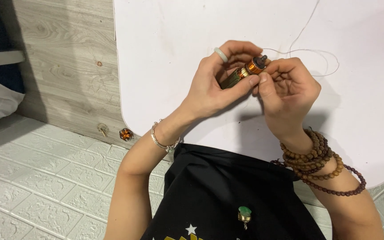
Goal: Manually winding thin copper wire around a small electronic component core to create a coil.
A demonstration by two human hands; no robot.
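Both hands meet over the white table (165, 53), close together and almost touching. The left hand (214, 84) is clamped round a small motor rotor (245, 72), thumb under, fingers over, holding its dark lower end. The rotor's long axis slants up and to the right, its copper-wound end and black tip pointing at the right hand (287, 86), whose pinched fingertips (262, 80) touch that end. A thin wire (310, 55) loops away across the table beyond the right hand.

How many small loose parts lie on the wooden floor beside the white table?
2: a pale metal part near the white table edge, and an orange-brown part just right of it. Others may be hidden.
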